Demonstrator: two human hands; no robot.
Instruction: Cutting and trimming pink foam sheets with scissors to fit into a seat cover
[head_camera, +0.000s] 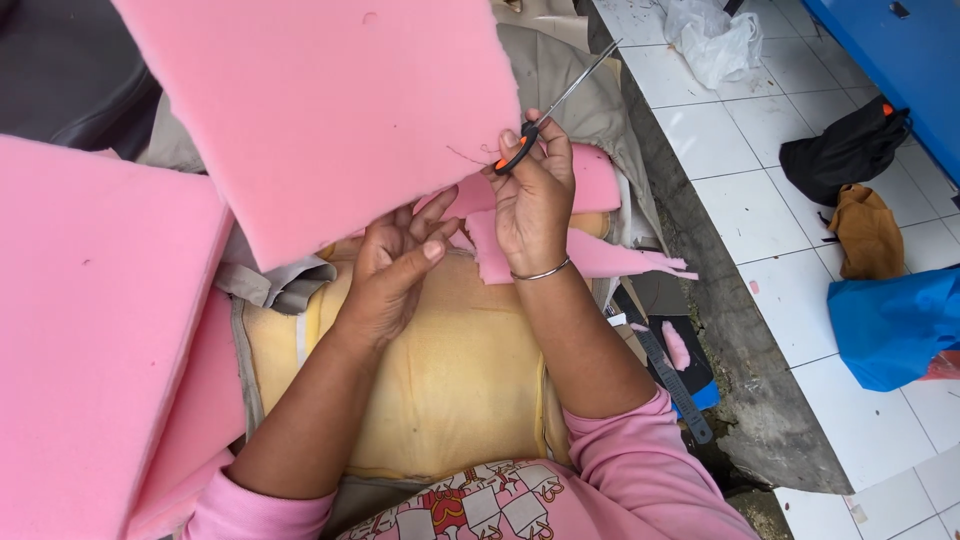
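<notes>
Big thick pink foam slab (90, 340) fills the 9 o'clock side. Next over, the left hand (392, 270) props up a flat pink foam sheet (330, 110) from underneath, fingers spread against its lower edge. Right hand (530, 200) is closed around the orange-and-black-handled scissors (553, 105) — blades point to 1 o'clock, just beside the sheet's right edge. Blue plastic bag (890, 325) sits at 3 o'clock on the white tiled floor (760, 150).

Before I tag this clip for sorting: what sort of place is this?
Probably an upholstery or cushion workshop: pink foam sheets, scissors in the right hand, and a yellow seat cushion by a tiled floor.
</notes>
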